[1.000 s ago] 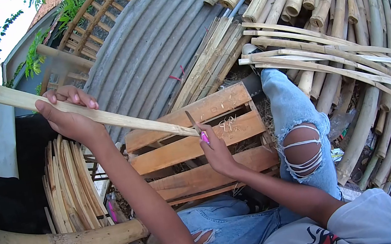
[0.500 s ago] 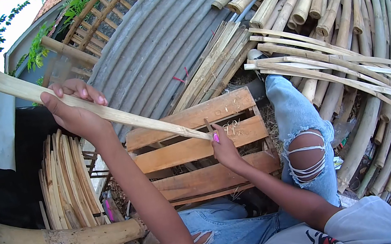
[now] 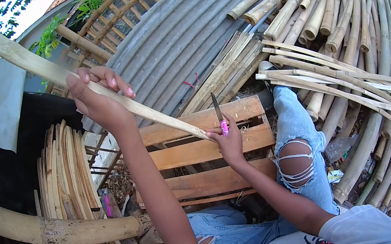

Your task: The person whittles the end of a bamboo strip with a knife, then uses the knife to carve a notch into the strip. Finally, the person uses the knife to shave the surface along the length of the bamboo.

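Observation:
A long pale bamboo strip [image 3: 155, 115] runs slantwise from the upper left down to the wooden slatted crate [image 3: 195, 152]. Around its middle my left hand [image 3: 101, 94] is closed, thumb on one side and fingers curled on the other. My right hand [image 3: 228, 139] grips a knife [image 3: 218, 110] by its pink handle, blade pointing up, while its thumb and fingertips touch the strip's lower end. Both hands are above the crate or just to its left.
Bamboo poles [image 3: 337, 8] fan out at the right, with loose strips [image 3: 333, 71] across them. Corrugated sheets [image 3: 188, 24] lie behind the crate. Split strips [image 3: 66, 176] and a thick bamboo pole [image 3: 89, 233] are at the left. My bent knee [image 3: 296, 156] is beside the crate.
The knife blade now stands upright and in full view, clear of the strip. My left hand and the strip appear further right, as the whole view has shifted.

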Tool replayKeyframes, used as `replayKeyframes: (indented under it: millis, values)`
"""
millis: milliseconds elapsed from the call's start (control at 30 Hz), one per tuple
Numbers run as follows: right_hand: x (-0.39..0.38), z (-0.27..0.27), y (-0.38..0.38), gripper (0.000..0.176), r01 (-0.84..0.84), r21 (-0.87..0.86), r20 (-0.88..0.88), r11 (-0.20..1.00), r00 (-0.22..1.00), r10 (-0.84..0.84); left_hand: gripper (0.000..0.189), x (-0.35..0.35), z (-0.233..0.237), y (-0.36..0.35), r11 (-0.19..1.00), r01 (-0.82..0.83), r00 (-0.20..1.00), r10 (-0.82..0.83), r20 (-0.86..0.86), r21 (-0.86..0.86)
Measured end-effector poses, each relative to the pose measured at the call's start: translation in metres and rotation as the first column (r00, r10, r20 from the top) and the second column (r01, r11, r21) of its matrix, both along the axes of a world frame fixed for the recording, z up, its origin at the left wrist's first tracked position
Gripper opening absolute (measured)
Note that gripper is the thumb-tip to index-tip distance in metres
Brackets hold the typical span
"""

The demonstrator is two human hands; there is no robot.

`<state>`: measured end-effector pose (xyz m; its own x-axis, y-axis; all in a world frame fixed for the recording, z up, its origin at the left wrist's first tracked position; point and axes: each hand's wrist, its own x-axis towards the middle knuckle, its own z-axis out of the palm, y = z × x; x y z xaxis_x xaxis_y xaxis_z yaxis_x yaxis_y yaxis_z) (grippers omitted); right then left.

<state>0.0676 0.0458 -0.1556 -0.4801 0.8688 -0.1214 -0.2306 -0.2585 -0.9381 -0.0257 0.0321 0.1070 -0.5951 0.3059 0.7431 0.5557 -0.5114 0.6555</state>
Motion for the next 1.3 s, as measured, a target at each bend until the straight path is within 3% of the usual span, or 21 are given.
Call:
replayKeyframes:
  millis: [100, 233, 300, 433, 633, 733, 800, 1033, 1300]
  values:
    - [-0.002, 0.001, -0.001, 0.063, 0.009, -0.025, -0.012, 1.000, 1.000, -0.010, 0.043, -0.004, -0.001, -0.002, 0.998, 0.067, 0.998, -0.067, 0.010, 0.012]
    - [-0.004, 0.001, -0.001, 0.058, 0.025, 0.002, 0.022, 1.000, 0.999, -0.025, 0.042, -0.002, -0.001, 0.000, 0.997, 0.070, 0.997, -0.070, 0.033, 0.016]
    - [-0.007, -0.004, 0.000, 0.056, 0.048, 0.117, 0.004, 0.992, 0.999, -0.049, 0.042, -0.002, -0.001, 0.001, 0.998, 0.057, 0.998, -0.057, 0.022, 0.016]
    - [-0.013, -0.010, 0.003, 0.054, 0.029, 0.111, -0.045, 0.993, 0.999, -0.024, 0.040, -0.002, 0.000, 0.002, 0.999, 0.026, 1.000, -0.026, 0.017, 0.021]
    - [-0.009, -0.002, 0.012, 0.055, -0.041, -0.080, 0.012, 0.996, 0.999, 0.042, 0.039, -0.002, -0.001, -0.001, 0.998, 0.057, 0.998, -0.058, 0.010, 0.019]
    - [-0.001, 0.007, 0.013, 0.054, -0.113, -0.222, -0.112, 0.968, 0.990, 0.090, 0.040, -0.003, -0.002, -0.004, 0.999, 0.050, 0.999, -0.050, -0.004, 0.013]
    - [0.001, 0.006, 0.015, 0.054, -0.056, -0.120, -0.062, 0.991, 0.997, 0.049, 0.041, -0.005, -0.001, -0.005, 0.999, 0.036, 0.999, -0.036, -0.005, 0.006]
    - [0.007, 0.005, 0.011, 0.051, -0.080, -0.136, -0.092, 0.987, 0.993, 0.068, 0.049, -0.005, 0.001, -0.004, 0.994, -0.101, 0.995, 0.101, -0.008, -0.027]
    - [-0.009, -0.011, 0.005, 0.051, -0.045, -0.021, -0.180, 0.999, 0.983, 0.040, 0.043, -0.002, 0.000, -0.002, 0.999, -0.045, 0.999, 0.045, 0.001, -0.024]
